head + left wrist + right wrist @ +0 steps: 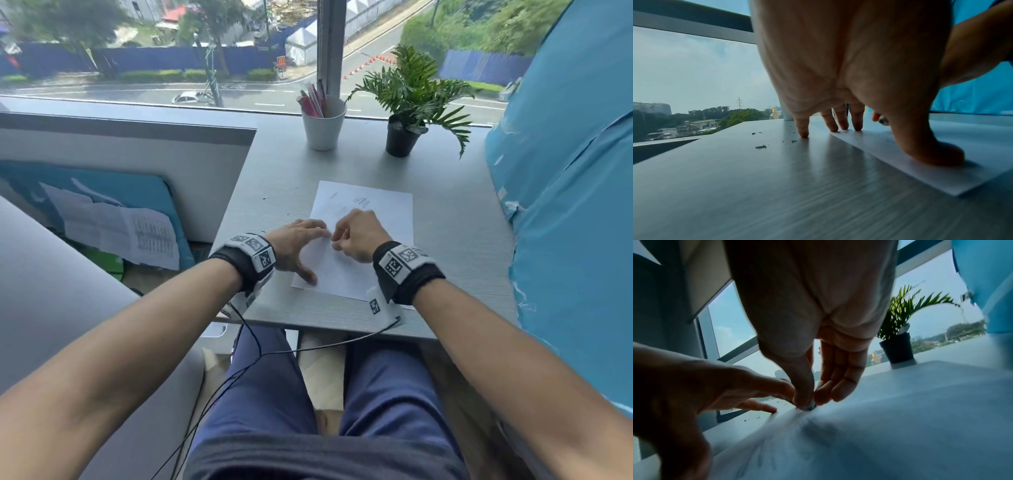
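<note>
A white sheet of paper with faint pencil marks lies on the grey desk. My left hand presses the sheet's left edge flat with spread, straight fingers and the thumb; its little finger touches the bare desk. My right hand is curled just right of it, thumb and fingertips pinching a small grey-white eraser whose tip touches the paper. The eraser shows behind the left thumb. The paper blurs near the pinch.
Dark eraser crumbs lie on the desk left of the sheet. A white cup of pens and a black potted plant stand at the back by the window. A blue covered bulk borders the right side, a grey partition the left.
</note>
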Action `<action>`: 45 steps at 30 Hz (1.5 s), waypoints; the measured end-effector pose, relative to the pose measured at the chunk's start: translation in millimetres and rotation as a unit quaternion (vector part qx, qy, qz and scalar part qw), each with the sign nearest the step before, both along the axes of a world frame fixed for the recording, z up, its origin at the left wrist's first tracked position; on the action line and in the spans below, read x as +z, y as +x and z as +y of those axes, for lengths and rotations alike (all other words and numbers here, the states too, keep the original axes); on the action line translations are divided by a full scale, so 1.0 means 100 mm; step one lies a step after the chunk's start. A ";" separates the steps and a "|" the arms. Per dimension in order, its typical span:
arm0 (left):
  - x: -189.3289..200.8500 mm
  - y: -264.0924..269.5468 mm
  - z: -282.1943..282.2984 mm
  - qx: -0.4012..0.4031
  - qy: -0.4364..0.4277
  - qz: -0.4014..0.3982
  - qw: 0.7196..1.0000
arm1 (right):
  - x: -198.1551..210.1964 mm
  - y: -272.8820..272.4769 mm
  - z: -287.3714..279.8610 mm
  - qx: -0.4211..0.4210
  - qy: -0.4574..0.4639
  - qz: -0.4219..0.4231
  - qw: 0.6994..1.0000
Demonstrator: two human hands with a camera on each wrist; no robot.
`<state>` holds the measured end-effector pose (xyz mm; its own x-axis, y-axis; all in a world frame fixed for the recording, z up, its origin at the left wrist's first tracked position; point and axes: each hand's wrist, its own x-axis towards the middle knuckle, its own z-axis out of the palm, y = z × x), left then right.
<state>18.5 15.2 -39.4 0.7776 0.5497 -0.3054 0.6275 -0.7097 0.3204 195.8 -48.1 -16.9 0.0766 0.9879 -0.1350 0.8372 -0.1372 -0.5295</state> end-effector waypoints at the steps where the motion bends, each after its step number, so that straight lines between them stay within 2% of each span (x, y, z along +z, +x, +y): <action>1: -0.01 0.01 0.02 0.007 0.000 0.009 1.000 | 0.00 -0.03 0.04 -0.002 0.002 0.010 1.000; 6: -0.08 0.01 0.08 0.027 0.000 0.062 0.998 | -0.05 -0.01 0.18 -0.050 0.041 0.019 0.998; 8: -0.06 0.01 0.06 0.018 0.012 0.074 0.997 | -0.08 -0.10 0.12 -0.012 0.032 0.022 0.999; 11: -0.03 0.02 0.05 0.005 0.021 0.087 0.996 | -0.05 -0.21 -0.01 0.098 -0.011 0.020 0.995; 15: -0.05 0.00 0.05 0.011 -0.014 0.075 0.997 | 0.01 0.02 0.20 0.015 0.035 -0.001 0.999; 16: -0.05 0.00 0.05 0.012 -0.017 0.078 0.997 | 0.00 0.00 0.19 0.016 0.036 -0.008 0.999; 20: -0.06 0.00 0.07 0.007 -0.025 0.084 0.996 | -0.03 -0.17 0.02 0.124 -0.024 -0.008 0.992; 25: -0.07 -0.01 0.08 0.016 -0.039 0.079 0.996 | -0.03 0.08 0.26 0.006 0.027 0.000 1.000; 28: -0.08 0.01 0.10 0.017 -0.044 0.084 0.995 | -0.07 -0.20 -0.01 0.104 -0.010 -0.008 0.995; 30: -0.06 0.01 0.08 0.016 -0.042 0.089 0.995 | -0.04 -0.20 -0.06 0.149 -0.033 -0.008 0.988; 34: -0.04 0.03 0.05 0.024 -0.040 0.097 0.994 | 0.02 0.13 0.25 0.032 0.012 -0.020 0.999; 35: -0.03 0.03 0.05 0.025 -0.039 0.098 0.994 | 0.01 0.09 0.23 0.031 0.019 -0.021 0.999; 38: -0.06 0.02 0.06 0.018 -0.033 0.100 0.994 | -0.02 -0.25 -0.13 0.127 -0.010 -0.009 0.992; 40: -0.05 0.00 0.05 0.014 -0.030 0.103 0.994 | 0.01 -0.28 -0.23 0.167 -0.036 0.001 0.985; 45: -0.02 0.04 0.02 0.021 -0.036 0.109 0.993 | 0.04 0.11 0.19 0.035 0.028 -0.016 0.999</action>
